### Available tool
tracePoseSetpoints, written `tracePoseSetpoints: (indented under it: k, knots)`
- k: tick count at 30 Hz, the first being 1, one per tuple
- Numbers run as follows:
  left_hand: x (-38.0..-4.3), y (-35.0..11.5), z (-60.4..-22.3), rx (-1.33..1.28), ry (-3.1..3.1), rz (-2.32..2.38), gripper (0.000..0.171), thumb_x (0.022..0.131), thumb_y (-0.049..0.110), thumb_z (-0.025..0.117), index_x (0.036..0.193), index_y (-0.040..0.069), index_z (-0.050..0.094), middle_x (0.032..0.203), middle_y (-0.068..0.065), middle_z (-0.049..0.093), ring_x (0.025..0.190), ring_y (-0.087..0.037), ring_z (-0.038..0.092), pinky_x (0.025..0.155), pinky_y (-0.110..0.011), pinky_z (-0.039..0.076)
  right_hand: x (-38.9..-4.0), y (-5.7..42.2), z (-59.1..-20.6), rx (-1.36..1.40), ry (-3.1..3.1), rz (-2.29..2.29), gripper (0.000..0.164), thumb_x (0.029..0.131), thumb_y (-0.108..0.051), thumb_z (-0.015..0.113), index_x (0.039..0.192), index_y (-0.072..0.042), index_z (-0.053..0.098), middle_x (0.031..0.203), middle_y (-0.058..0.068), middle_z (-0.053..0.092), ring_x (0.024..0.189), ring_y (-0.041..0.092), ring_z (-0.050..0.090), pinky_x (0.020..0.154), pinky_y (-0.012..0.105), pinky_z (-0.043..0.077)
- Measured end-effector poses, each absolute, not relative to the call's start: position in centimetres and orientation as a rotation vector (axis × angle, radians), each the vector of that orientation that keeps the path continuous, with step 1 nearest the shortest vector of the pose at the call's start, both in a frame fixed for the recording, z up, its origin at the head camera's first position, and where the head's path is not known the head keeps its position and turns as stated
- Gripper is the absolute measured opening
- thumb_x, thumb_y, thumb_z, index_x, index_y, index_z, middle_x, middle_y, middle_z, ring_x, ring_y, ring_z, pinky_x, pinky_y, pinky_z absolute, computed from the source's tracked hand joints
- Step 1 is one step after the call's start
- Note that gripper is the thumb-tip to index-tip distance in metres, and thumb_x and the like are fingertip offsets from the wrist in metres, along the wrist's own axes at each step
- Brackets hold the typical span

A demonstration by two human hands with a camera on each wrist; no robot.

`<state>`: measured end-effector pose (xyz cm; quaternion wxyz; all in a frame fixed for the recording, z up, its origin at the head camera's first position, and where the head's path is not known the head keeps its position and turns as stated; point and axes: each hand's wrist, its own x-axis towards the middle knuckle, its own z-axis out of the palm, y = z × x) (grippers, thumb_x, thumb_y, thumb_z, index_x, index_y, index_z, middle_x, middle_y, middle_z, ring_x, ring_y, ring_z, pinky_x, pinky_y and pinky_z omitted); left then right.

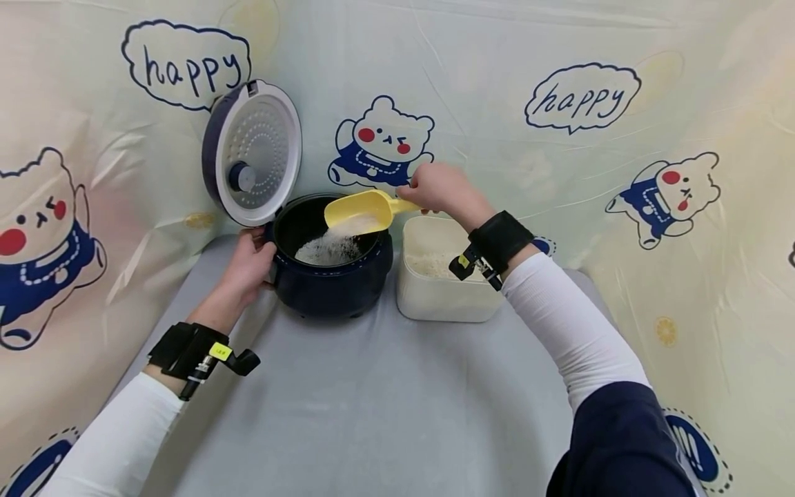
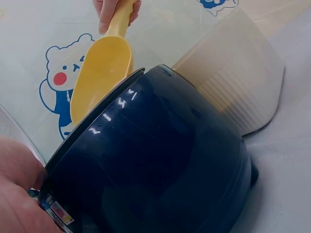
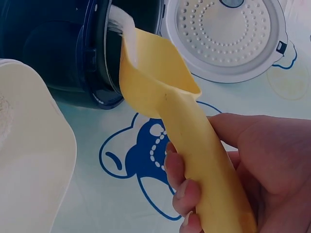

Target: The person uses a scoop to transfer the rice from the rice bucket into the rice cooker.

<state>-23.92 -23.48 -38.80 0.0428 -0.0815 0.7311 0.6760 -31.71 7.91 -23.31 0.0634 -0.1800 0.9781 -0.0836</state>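
My right hand [image 1: 444, 188] grips the handle of a yellow scoop [image 1: 369, 201], its fingers wrapped round it in the right wrist view. The scoop tilts over the open dark blue rice cooker [image 1: 332, 290], and white rice [image 3: 121, 20] streams off its lip into the pot. Some rice [image 1: 317, 252] lies at the bottom inside. At the cooker's left side, my left hand [image 1: 248, 262] holds the body near the lid hinge, thumb toward the front. The lid [image 1: 261, 152] stands raised, its pale dotted inner plate facing out.
Right of the cooker stands a cream-coloured container [image 1: 447, 304] with rice [image 1: 431, 265] inside, below my right wrist. A grey cloth [image 1: 373, 400] covers the table. Behind rises a pale curtain [image 1: 484, 41] printed with bears. Black camera straps [image 1: 499, 241] circle both wrists.
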Motion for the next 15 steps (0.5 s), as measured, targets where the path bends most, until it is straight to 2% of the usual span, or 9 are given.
tracePoseSetpoints:
  k: [8,12,15]
  knots:
    - [-23.65,-23.25,-38.54,-0.241,2.246,2.070,0.062,0.108,0.019,0.028,0.161,0.006,0.000,0.170,-0.024,0.001,0.154,-0.041,0.006,0.092,-0.086,0.034,-31.58,7.84,-23.35,-0.556,2.969,-0.220,0.049,0.105,-0.044,0.057,0.072,-0.009,0.069,0.075,0.008,0.069,0.065,0.020,0.057,0.055,0.026,0.037]
    - [-23.70,-23.22,-38.61,-0.252,2.239,2.075,0.062,0.108,0.019,0.028,0.161,0.006,0.000,0.171,-0.023,0.001,0.154,-0.040,0.006,0.092,-0.087,0.033,-31.49,7.91,-23.39,-0.571,2.992,-0.221,0.051,0.105,-0.043,0.058,0.068,-0.009,0.063,0.062,0.001,0.052,0.057,0.017,0.047,0.053,0.026,0.030]
    - [-23.78,-23.28,-38.68,-0.259,2.231,2.079,0.062,0.108,0.019,0.028,0.161,0.007,0.000,0.171,-0.022,0.001,0.153,-0.039,0.007,0.093,-0.086,0.033,-31.53,8.01,-23.50,-0.581,3.007,-0.224,0.051,0.105,-0.043,0.059,0.065,-0.011,0.057,0.060,-0.002,0.038,0.054,0.016,0.039,0.053,0.027,0.027]
